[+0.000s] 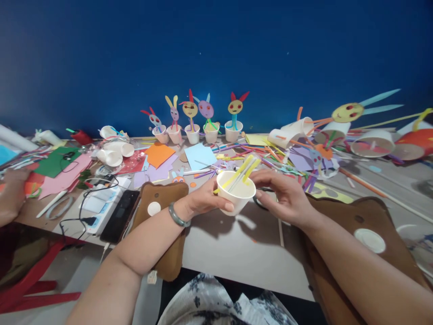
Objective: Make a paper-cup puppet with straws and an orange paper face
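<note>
While left hand [205, 198] grips one cup [239, 201], right hand [287, 196] unclosed — five upright cups [192, 135] behind.

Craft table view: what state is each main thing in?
Held cup: lifted, yellow strips inside.
Left hand: closed on held cup.
Right hand: beside held cup, contact unclear.
Five face-topped cups: standing.
Rightward cups: lying sideways.
Phone: lying flat, screen dark.
Power strip: black plug inserted.

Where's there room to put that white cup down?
Under the held cup, the table is mostly bare, between the left brown cushion and the right brown cushion. Farther back it's crowded with coloured paper and puppet cups near the blue wall.
</note>
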Tool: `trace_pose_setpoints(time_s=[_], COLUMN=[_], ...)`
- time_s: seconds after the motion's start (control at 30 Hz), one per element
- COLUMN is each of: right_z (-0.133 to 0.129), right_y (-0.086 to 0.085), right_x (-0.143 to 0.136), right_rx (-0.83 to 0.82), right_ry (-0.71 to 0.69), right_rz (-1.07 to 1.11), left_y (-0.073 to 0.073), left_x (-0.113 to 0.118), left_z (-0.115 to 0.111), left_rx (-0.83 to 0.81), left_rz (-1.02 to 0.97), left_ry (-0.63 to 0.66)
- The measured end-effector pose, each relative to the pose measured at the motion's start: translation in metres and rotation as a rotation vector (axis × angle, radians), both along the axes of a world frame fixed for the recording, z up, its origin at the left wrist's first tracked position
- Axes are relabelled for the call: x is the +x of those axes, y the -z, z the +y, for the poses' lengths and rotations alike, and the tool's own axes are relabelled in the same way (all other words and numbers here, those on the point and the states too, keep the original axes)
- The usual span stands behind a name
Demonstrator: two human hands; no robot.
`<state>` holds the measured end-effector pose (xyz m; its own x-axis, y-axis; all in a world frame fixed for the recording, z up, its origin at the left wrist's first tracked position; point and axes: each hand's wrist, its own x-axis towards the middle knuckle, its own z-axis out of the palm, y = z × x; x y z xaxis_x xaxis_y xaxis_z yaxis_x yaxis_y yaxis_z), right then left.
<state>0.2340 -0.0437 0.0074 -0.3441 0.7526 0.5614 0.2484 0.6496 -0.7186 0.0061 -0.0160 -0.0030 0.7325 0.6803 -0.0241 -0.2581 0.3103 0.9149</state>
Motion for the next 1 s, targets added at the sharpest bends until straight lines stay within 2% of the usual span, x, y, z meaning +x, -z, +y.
trace_pose_setpoints(time_s=[0.13,0.33,0.6,0.8,1.0], right_z=[0.0,-0.005,-0.008,-0.008,-0.009], right_y=[0.003,-0.006,-0.004,-0.005,-0.006], right_x=[0.003,-0.007,-0.008,-0.01,-0.012], right_rx=[-0.106,-0.115,-0.151,-0.163,-0.125], right_ry=[0.055,0.128,0.07,0.014,-0.001], right_rz=[0.089,0.074,0.072,0.073,0.086], left_y=[-0.001,0.0,-0.003,-0.006,-0.006], left_x=[0.005,0.01,0.009,0.01,0.011], left_z=[-0.001,-0.003,-0.003,-0.006,-0.006], left_rx=[0.017,0.07,0.184,0.173,0.175], left_rz=[0.018,0.168,0.236,0.243,0.26], left_ry=[-0.034,0.108,0.159,0.231,0.214])
